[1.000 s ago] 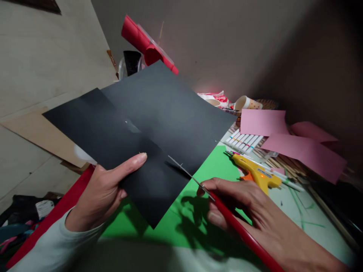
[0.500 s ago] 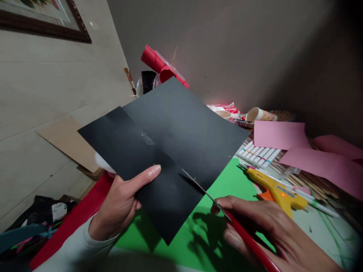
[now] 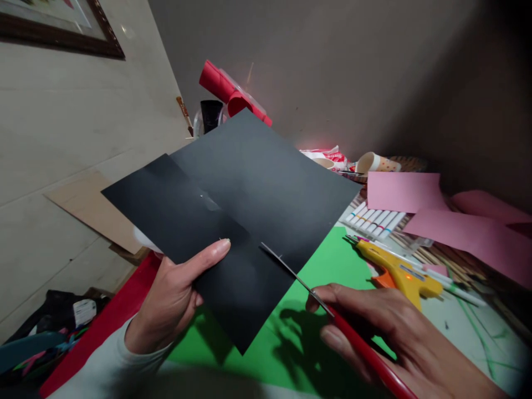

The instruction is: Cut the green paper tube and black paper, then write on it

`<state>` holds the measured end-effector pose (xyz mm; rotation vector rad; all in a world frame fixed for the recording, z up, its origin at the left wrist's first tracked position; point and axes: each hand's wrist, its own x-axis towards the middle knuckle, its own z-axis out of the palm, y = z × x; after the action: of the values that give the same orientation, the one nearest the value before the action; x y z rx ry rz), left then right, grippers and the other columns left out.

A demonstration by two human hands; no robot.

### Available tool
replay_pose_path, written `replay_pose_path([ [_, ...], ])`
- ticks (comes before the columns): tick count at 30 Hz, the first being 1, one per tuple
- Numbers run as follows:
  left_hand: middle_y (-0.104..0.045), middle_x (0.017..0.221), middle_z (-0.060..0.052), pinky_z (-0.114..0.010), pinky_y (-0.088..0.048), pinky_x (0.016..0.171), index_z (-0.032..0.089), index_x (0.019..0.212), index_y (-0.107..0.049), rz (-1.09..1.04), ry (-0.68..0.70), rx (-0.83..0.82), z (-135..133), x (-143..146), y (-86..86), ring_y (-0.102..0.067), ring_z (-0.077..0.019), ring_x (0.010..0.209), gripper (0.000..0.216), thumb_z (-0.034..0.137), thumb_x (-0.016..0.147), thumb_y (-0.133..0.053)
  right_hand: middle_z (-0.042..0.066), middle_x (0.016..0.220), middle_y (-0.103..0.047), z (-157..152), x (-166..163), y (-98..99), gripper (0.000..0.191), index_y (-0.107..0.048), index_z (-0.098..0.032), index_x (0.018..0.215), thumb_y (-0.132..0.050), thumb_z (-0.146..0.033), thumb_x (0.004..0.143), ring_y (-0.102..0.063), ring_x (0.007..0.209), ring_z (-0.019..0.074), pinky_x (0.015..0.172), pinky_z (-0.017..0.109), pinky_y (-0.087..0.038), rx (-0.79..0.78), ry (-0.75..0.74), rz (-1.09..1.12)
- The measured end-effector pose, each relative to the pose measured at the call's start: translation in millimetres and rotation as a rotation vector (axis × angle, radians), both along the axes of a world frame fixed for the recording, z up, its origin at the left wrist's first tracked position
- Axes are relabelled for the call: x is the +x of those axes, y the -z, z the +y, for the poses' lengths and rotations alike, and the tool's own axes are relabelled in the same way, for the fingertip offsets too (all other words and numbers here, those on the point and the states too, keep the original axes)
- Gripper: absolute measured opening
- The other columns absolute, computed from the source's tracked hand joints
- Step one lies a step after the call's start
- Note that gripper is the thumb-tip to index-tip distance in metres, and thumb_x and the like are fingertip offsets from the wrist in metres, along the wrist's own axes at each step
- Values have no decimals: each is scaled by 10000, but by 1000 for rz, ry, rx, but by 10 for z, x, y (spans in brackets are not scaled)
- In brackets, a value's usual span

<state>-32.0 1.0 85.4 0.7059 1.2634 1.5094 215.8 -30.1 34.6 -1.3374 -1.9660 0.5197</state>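
A black sheet of paper (image 3: 266, 166) is held up at an angle in front of me. My left hand (image 3: 178, 299) pinches its lower left edge, thumb on top and fingers beneath. From the left, a line runs across the sheet toward the blade, with the near part slightly offset from the far part. My right hand (image 3: 386, 332) grips red-handled scissors (image 3: 366, 352) at the lower right. Their thin metal blade lies over the sheet's near right part, with its tip near the line. The other blade is hidden.
Green paper (image 3: 328, 266) lies beneath, with red paper (image 3: 108, 310) at the left. A yellow glue gun (image 3: 390, 266), white markers (image 3: 374, 219) and pink sheets (image 3: 405, 191) are at the right. Red rolls (image 3: 220, 80) and a paper cup (image 3: 369, 162) stand behind.
The whole view has shifted slightly, moving everything a little left and up. The black sheet and scissors keep nearly the same placement relative to each other; both hands keep their grip.
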Motion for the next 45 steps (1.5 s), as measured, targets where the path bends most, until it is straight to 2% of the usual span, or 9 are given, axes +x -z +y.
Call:
replay_pose_path([
  [8,-802,964,-50,-295,-671,698,184,1147,-732,-1,-34,16,5,46,-22,-771,-285,897,494,156,671,-859,52,947,-762,43,70,43,378,-717,-283,1193,-598,-530,932,-747,796,205,706,276,-636,74,-122,-25],
  [11,-799,972,-30,-268,-664,679,210,1097,-753,-10,-29,38,6,32,-14,-772,-260,877,438,153,676,-857,52,930,-764,46,47,-29,385,-726,-278,1171,-552,-545,955,-743,783,200,698,276,-629,71,-108,-34],
  [16,-788,809,-14,-240,-654,619,176,882,-776,3,22,18,27,-58,45,-768,-224,736,295,186,620,-910,41,800,-764,113,-54,-249,439,-749,-283,917,-449,-598,976,-720,686,197,462,229,-519,-35,-171,-121],
  [20,-796,829,-5,-233,-657,653,171,853,-775,-8,17,9,41,-68,51,-752,-177,676,271,177,621,-915,5,760,-753,151,-92,-337,370,-733,-301,941,-505,-592,944,-706,664,184,493,235,-525,-115,-159,-142],
  [28,-797,824,-6,-210,-649,671,166,840,-772,-2,21,-66,12,-37,5,-753,-165,687,213,184,663,-891,-18,628,-698,158,-117,-384,304,-707,-265,860,-550,-513,940,-656,558,160,489,234,-502,-157,-190,-116],
  [32,-796,821,-7,-226,-652,661,172,854,-754,12,17,-52,12,-37,22,-770,-208,749,266,190,636,-904,-12,648,-715,165,-118,-371,304,-713,-269,882,-540,-511,946,-662,556,160,471,229,-492,-155,-207,-111],
  [37,-806,891,-48,-289,-670,653,181,1107,-734,15,9,-42,3,-2,8,-778,-287,843,503,185,633,-903,3,627,-714,150,-126,-347,399,-690,-280,793,-446,-533,983,-646,504,157,425,231,-478,-184,-254,-45],
  [41,-805,1000,-36,-275,-666,675,229,1241,-689,6,27,-35,-10,51,-42,-770,-280,911,587,159,685,-865,3,560,-679,134,-123,-337,396,-684,-283,795,-425,-508,993,-622,474,166,438,254,-487,-188,-248,-44],
  [45,-792,1068,-63,-271,-660,673,216,1308,-648,-6,51,-15,-6,62,-41,-762,-282,938,637,153,706,-846,16,635,-719,142,-112,-335,388,-686,-278,818,-454,-547,973,-678,571,193,495,274,-530,-169,-241,-82],
])
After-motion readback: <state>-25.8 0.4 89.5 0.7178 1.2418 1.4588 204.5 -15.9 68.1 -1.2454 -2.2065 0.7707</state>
